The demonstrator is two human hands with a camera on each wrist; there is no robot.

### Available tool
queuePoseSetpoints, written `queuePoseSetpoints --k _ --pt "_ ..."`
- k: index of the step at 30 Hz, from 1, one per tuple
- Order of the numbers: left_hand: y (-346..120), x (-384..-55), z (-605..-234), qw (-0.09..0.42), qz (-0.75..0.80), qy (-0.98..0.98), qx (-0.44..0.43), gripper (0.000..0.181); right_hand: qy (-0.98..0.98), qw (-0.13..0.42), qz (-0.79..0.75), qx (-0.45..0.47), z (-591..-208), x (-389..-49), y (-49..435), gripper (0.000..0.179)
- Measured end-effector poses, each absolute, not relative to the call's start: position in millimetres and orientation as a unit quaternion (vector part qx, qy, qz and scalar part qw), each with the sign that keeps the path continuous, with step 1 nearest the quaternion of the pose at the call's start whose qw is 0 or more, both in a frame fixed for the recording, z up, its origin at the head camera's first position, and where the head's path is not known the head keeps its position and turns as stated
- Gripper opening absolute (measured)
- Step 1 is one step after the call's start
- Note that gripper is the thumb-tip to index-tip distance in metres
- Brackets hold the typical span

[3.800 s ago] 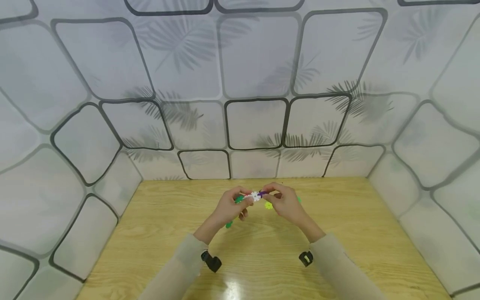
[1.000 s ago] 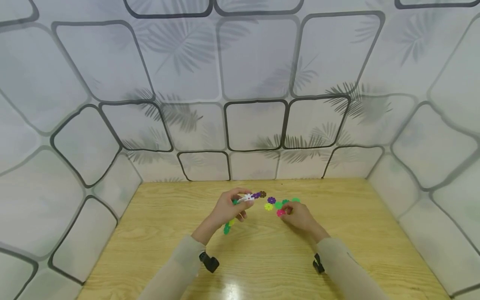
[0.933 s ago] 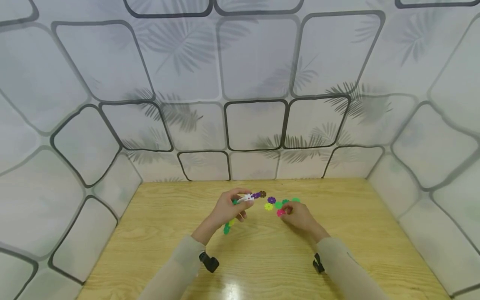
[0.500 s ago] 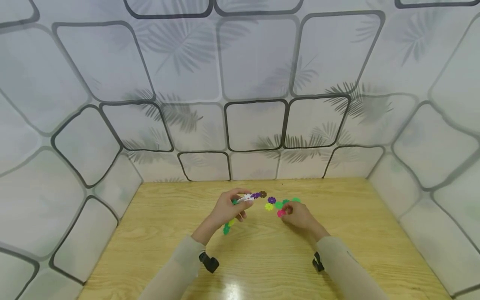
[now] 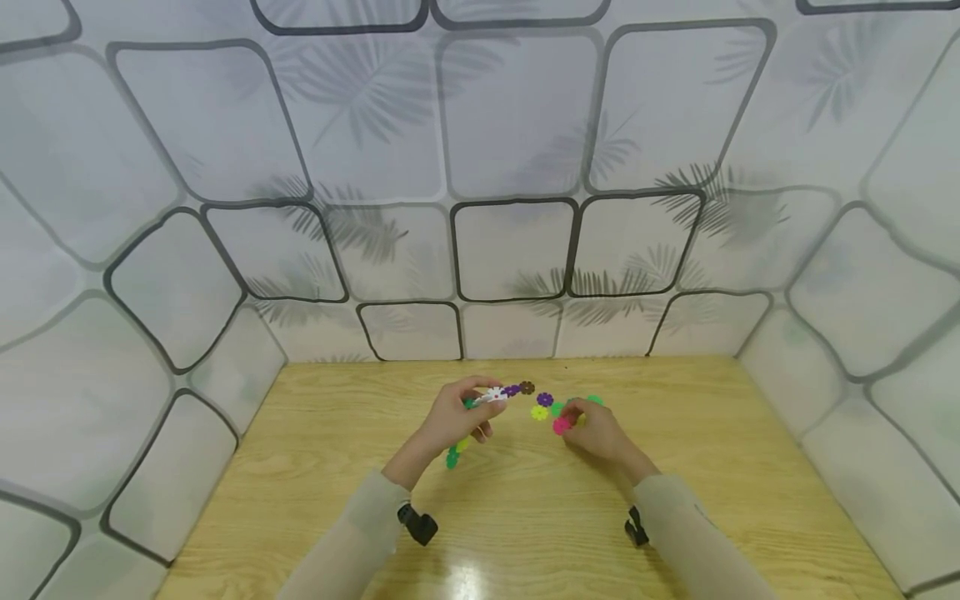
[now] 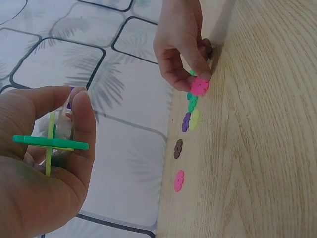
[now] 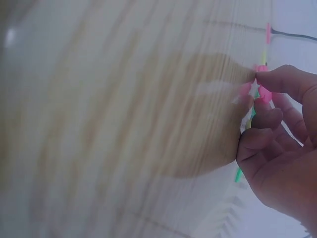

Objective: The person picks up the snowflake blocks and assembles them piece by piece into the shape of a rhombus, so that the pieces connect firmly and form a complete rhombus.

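Note:
My left hand holds a small chain of flower-shaped interlocking discs between thumb and fingers. A white disc shows at the fingertips, with a purple disc beyond it. Below the palm, the chain's other end hangs with a yellow disc and a green disc; its middle is hidden by the hand. To the right, low at the table, my right hand pinches a pink disc between thumb and finger. In the right wrist view the pink disc appears at the thumb tip.
Loose discs lie on the wooden table: brown, purple, yellow and several green ones behind the right hand. Another pink disc lies near the table's back edge. A patterned backdrop encloses the table.
Earlier both hands met at the chain, the right fingers on the purple disc. The right hand has since let go and moved right and down to the pink disc. Over the last second little has moved.

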State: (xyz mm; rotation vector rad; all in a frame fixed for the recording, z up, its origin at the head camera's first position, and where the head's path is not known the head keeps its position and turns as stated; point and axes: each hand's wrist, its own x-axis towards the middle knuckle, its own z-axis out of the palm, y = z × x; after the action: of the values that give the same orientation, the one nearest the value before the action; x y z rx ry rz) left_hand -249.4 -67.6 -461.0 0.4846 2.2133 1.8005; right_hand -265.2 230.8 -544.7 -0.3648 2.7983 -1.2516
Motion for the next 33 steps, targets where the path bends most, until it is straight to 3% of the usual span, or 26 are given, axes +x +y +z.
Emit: queuePoseSetpoints --k 11,22,33 --pt "-66.9 -249.9 -461.3 0.124 0.620 0.757 0.162 0.043 0.890 0.039 -0.440 -0.115 -535.9 -262.9 229.5 0.025" --pt "-68.1 -248.5 -458.0 0.123 0.616 0.761 0.163 0.044 0.871 0.002 -0.471 -0.140 -499.9 -261.8 218.5 0.016" --pt "-68.3 -247.9 -459.1 0.122 0.616 0.761 0.163 0.043 0.842 0.028 -0.516 -0.156 -472.6 -253.5 208.3 0.012"
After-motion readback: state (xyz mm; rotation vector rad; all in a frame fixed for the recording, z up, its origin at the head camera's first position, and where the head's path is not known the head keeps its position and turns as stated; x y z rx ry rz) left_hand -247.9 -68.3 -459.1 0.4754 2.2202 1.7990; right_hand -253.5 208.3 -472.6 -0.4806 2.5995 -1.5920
